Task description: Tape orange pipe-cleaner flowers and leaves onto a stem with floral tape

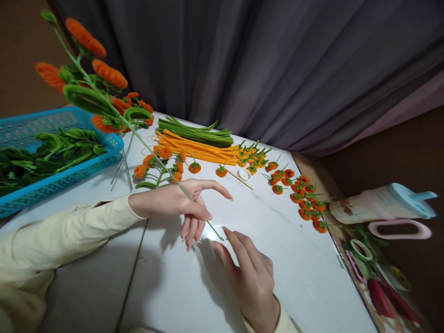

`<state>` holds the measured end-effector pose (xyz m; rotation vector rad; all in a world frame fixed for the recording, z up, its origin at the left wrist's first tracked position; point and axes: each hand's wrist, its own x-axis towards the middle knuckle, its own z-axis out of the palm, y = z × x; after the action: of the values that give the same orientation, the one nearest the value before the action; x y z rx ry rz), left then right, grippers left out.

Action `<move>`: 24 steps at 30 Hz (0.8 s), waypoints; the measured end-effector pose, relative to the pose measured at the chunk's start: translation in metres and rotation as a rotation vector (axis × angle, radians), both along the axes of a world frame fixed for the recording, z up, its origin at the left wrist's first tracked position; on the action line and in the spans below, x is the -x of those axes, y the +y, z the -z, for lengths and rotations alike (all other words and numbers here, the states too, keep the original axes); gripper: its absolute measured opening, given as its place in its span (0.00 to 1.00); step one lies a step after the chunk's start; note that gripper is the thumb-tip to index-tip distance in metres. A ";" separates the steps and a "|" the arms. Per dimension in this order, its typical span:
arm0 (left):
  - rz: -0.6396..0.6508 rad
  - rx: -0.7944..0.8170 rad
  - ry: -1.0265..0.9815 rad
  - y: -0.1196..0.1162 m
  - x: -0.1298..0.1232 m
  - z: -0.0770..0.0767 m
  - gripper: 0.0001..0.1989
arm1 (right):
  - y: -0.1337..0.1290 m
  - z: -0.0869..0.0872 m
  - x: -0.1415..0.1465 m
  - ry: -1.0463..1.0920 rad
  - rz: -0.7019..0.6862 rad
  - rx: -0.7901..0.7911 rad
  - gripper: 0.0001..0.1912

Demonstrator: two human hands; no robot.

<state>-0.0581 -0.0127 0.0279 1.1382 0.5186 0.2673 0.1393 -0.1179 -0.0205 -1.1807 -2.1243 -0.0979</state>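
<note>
A long branch of orange pipe-cleaner pumpkins with green leaves (90, 99) slants from the upper left down across the table. My left hand (190, 203) grips its wrapped green stem low down, the thumb pressed over it and the index finger stretched out. The stem's lower tip pokes out past the thumb. Just beside that tip is my right hand (248, 263), its thumb and index finger curved and apart, with no object visible between them. Beyond my left wrist lies a smaller branch with orange pumpkins (161, 173).
At left stands a blue basket (114, 143) of green leaves. Behind are green pipe cleaners (197, 134), orange pipe cleaners (197, 150), and a white ring (244, 174) by a thin stick. Loose small pumpkins (305, 196) lie right, near a tumbler (378, 203), green tape (360, 249) and tools.
</note>
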 end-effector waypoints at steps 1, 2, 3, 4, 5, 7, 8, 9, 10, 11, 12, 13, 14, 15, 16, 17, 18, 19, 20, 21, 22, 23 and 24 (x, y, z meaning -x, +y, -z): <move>-0.002 0.005 0.000 0.000 0.000 0.001 0.22 | 0.002 0.001 0.001 -0.027 -0.024 -0.014 0.14; -0.004 0.009 -0.001 0.000 -0.001 0.001 0.22 | 0.004 0.001 0.002 -0.043 -0.051 -0.010 0.12; -0.004 0.014 0.000 -0.001 -0.001 0.001 0.22 | 0.005 0.000 0.002 -0.044 -0.079 0.006 0.11; -0.003 0.017 -0.001 -0.001 -0.001 0.001 0.22 | 0.007 -0.001 0.002 -0.030 -0.106 0.041 0.09; 0.000 0.020 -0.002 -0.001 -0.002 0.002 0.22 | 0.008 -0.003 0.003 0.006 -0.125 0.097 0.08; 0.010 0.027 0.000 -0.001 -0.002 0.002 0.22 | 0.009 -0.008 0.004 0.136 -0.155 0.267 0.08; 0.019 0.031 0.001 -0.001 -0.002 0.002 0.22 | 0.009 -0.010 0.005 0.216 -0.167 0.369 0.10; 0.032 0.036 -0.003 -0.001 -0.002 0.002 0.22 | 0.008 -0.012 0.005 0.294 -0.176 0.471 0.12; 0.049 0.041 -0.008 -0.001 -0.001 0.003 0.22 | 0.008 -0.013 0.006 0.366 -0.185 0.562 0.13; 0.070 0.049 -0.012 -0.001 -0.001 0.003 0.22 | 0.007 -0.014 0.007 0.427 -0.190 0.636 0.14; 0.095 0.059 -0.016 -0.001 -0.001 0.003 0.23 | 0.006 -0.014 0.008 0.473 -0.195 0.698 0.15; 0.117 0.070 -0.018 -0.001 0.000 0.003 0.23 | 0.005 -0.013 0.009 0.507 -0.201 0.743 0.16; 0.136 0.081 -0.016 -0.001 0.000 0.003 0.23 | 0.004 -0.012 0.010 0.526 -0.209 0.773 0.17; 0.151 0.093 -0.011 0.000 -0.001 0.003 0.23 | 0.003 -0.010 0.010 0.528 -0.216 0.790 0.18; 0.168 0.102 -0.004 0.001 -0.001 0.003 0.23 | 0.003 -0.007 0.010 0.514 -0.236 0.791 0.18; 0.187 0.108 0.005 0.002 -0.002 0.003 0.23 | 0.004 -0.005 0.010 0.482 -0.267 0.782 0.18; 0.204 0.108 0.016 0.005 -0.002 0.003 0.23 | 0.005 -0.002 0.010 0.439 -0.307 0.766 0.18; 0.218 0.104 0.031 0.007 -0.002 0.003 0.23 | 0.008 0.000 0.009 0.380 -0.376 0.740 0.19; 0.225 0.097 0.049 0.010 -0.002 0.002 0.24 | 0.011 0.002 0.009 0.301 -0.426 0.721 0.22; 0.229 0.090 0.076 0.013 0.000 0.001 0.24 | 0.015 0.003 0.007 0.209 -0.456 0.709 0.24; 0.232 0.087 0.108 0.015 0.002 0.000 0.24 | 0.020 0.003 0.006 0.115 -0.475 0.693 0.26; 0.228 0.085 0.142 0.016 0.005 -0.001 0.23 | 0.024 0.003 0.003 0.029 -0.484 0.663 0.28; 0.226 0.088 0.181 0.015 0.009 -0.002 0.22 | 0.029 0.002 -0.001 -0.045 -0.485 0.625 0.28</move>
<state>-0.0672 0.0026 0.0298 1.1299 0.5497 -0.0549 0.1407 -0.0888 -0.0228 -0.9401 -2.5032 0.8133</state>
